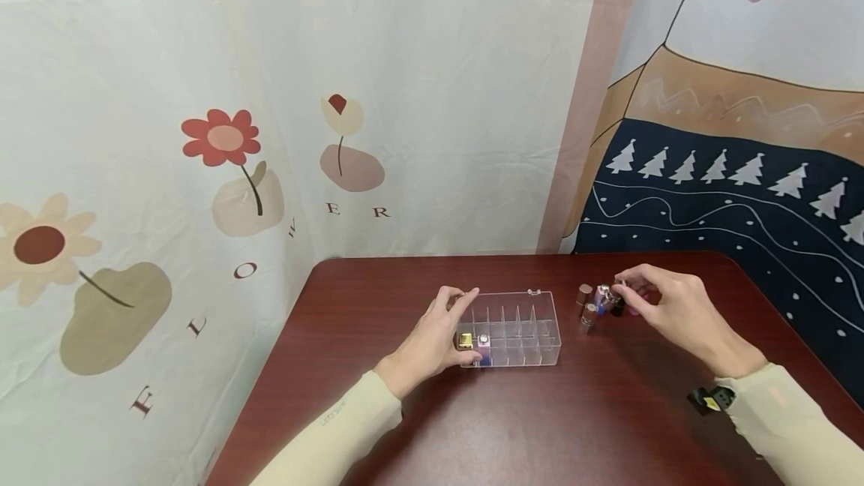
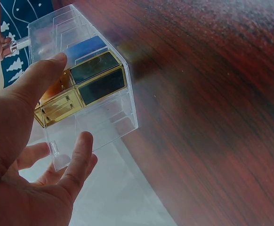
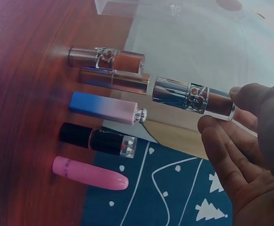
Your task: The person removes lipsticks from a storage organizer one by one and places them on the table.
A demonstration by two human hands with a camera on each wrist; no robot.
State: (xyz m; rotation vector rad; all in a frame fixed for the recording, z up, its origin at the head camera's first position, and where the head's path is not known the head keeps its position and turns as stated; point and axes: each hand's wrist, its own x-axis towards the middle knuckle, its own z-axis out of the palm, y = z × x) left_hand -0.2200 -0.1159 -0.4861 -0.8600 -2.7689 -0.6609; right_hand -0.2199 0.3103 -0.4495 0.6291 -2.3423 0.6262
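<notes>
My left hand (image 1: pixel 432 336) holds the left end of a clear divided lipstick organizer (image 1: pixel 550 355), its thumb at the front and fingers behind. Inside that end stand a gold-and-black lipstick (image 2: pixel 99 77) and a blue-and-pink lipstick (image 2: pixel 86 49). Over on the right, my right hand (image 1: pixel 675 313) pinches a silver lipstick tube (image 3: pixel 174 92) by its clear, brown-tinted end, raised above the table. Standing close by are a similar tube (image 3: pixel 123 62), a rose-gold one (image 3: pixel 111 81), a blue-and-pink one (image 3: pixel 101 107), a black one (image 3: pixel 97 140) and a pink one (image 3: pixel 90 174).
The organizer and the group of lipsticks stand on a dark red wooden table (image 1: pixel 513 426), apart from each other. Behind the table hangs a pale flower-print curtain (image 1: pixel 445 96); a navy tree-print cloth (image 1: pixel 715 208) hangs at the right.
</notes>
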